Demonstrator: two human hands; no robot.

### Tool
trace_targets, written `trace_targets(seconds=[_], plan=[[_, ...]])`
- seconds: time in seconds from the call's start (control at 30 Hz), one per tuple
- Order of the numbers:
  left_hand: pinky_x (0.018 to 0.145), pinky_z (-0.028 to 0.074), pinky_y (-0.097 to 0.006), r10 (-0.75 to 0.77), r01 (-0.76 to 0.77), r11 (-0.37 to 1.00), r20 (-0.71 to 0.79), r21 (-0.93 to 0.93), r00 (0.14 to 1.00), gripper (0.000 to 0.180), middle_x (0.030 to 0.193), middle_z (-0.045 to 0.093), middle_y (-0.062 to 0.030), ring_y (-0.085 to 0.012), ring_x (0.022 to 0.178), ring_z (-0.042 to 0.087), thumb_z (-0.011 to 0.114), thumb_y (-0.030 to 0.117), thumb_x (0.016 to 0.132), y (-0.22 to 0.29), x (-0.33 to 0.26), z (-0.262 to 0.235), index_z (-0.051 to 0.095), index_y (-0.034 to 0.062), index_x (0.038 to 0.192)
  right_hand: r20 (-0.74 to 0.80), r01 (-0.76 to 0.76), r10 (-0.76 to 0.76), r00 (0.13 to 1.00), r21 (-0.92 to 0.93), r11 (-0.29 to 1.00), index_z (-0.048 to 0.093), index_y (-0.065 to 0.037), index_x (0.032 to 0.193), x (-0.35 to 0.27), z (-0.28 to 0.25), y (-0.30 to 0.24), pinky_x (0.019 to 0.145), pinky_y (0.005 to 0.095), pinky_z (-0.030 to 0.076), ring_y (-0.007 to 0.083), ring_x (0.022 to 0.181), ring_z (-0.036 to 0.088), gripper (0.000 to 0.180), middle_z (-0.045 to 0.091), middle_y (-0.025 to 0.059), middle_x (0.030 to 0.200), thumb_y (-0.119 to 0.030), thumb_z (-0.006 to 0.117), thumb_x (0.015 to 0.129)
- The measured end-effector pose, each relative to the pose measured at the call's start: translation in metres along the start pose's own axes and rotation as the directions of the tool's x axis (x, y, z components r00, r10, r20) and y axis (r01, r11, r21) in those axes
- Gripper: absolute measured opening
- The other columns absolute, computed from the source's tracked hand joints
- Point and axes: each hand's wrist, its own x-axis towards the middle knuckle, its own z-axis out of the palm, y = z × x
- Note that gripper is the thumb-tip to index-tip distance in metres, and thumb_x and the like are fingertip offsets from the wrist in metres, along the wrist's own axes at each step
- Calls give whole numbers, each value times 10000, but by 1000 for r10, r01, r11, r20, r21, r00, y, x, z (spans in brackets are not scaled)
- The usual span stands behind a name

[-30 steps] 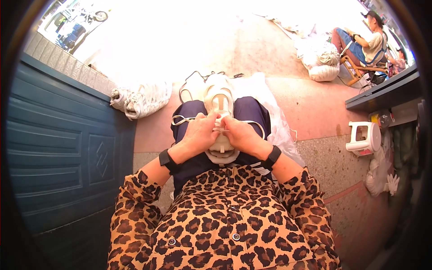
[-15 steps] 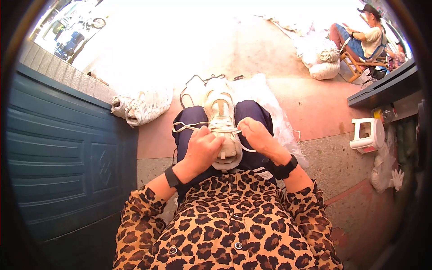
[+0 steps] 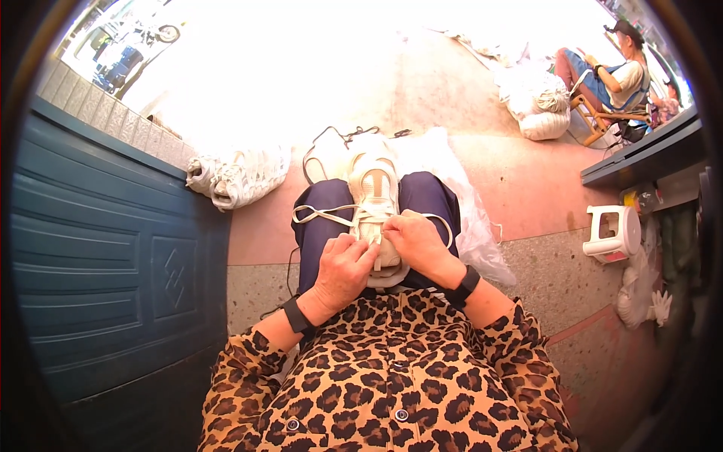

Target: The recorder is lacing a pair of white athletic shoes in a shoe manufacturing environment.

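Observation:
A cream-white sneaker (image 3: 374,188) lies on my lap, toe pointing away, resting on dark blue trousers (image 3: 425,200). Its pale laces (image 3: 320,215) trail loose to the left and right across my thighs. My left hand (image 3: 343,267) pinches the lace at the shoe's near end, by the tongue. My right hand (image 3: 414,241) grips the lace and the shoe's right side just beside it. The two hands nearly touch over the shoe's heel end. A black band sits on each wrist.
A dark blue panelled door (image 3: 105,256) fills the left. A pile of white shoes (image 3: 237,177) lies on the floor beyond it. A white plastic bag (image 3: 467,218) is beside my right knee, a small white stool (image 3: 614,233) further right. Another person (image 3: 610,75) sits far right.
My hands have drawn back from the middle of the shoe to its near end, and the laces now hang looser across my thighs.

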Motion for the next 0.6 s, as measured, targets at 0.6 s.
trace_targets(seconds=[0.6], plan=[[697,470,-369,-5,52,972,198,-231,980,412,793,574,-124,-293,798,552,562,-27,741,-30,42,-3,465,-28,1141,-185,64,-88,979,-132,989,564,-77,921,1,-4,-2,712,385,396,248,839,541,185,606,59,815,-68,600,740]])
